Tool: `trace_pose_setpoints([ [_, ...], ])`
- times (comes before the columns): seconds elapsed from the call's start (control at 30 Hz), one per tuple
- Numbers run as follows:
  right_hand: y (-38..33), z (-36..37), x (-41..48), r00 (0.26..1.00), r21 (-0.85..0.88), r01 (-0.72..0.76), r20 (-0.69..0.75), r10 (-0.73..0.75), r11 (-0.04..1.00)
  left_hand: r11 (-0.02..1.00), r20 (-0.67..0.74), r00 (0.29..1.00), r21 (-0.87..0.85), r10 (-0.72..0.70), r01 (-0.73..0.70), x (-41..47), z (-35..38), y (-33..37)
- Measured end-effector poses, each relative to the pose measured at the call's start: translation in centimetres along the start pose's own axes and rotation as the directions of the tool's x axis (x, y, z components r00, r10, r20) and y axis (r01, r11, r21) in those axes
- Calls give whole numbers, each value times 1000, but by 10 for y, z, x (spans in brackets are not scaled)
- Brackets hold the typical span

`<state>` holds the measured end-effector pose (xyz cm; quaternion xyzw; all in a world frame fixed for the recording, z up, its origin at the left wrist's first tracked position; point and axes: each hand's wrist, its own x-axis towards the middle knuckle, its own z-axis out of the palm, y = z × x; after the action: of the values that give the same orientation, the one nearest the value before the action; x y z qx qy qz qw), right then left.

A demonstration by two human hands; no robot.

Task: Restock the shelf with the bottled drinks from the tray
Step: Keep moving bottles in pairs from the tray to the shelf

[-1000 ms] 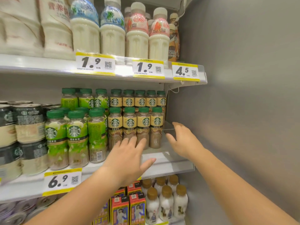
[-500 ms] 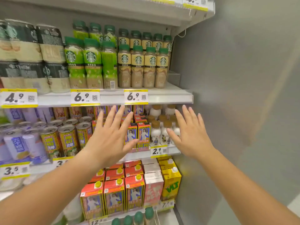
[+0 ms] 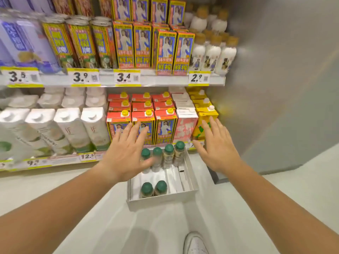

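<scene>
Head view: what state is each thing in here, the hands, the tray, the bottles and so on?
left hand: open, fingers spread, holding nothing.
right hand: open, fingers spread, holding nothing.
tray: on the floor, partly filled.
back bottles: four, upright, capped, in the tray.
front bottles: two, upright, capped, in the tray.
red cartons: upright on the shelf, yellow caps on.
</scene>
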<state>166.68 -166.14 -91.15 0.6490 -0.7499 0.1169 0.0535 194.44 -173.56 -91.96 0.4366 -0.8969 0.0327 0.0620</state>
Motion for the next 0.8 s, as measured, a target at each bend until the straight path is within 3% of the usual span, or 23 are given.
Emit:
trace_pose_setpoints([
  [0.13,-1,54,-31,993,48,-27,114,21,999,967,95,993,-236,-74,94,-27,52,2],
  [0.2,-2,78,-42,986,95,-52,164,36,994,832,239,962,-500,-134,240,-36,75,2],
  [0.27,-4,100,-49,974,178,-101,219,61,979,656,412,891,-621,-192,429,-41,95,1],
  [0.37,-8,125,-47,957,346,-210,265,120,915,488,546,787,-623,-288,611,-33,116,-1],
  [0.6,-6,173,-21,869,542,-478,406,283,691,238,664,634,-593,-395,769,19,157,-3],
  [0.67,-2,186,-13,856,578,-510,415,309,637,193,692,600,-577,-401,794,36,175,-4],
  [0.8,-1,205,8,894,611,-449,300,334,652,151,754,512,-498,-411,854,49,211,-5],
])
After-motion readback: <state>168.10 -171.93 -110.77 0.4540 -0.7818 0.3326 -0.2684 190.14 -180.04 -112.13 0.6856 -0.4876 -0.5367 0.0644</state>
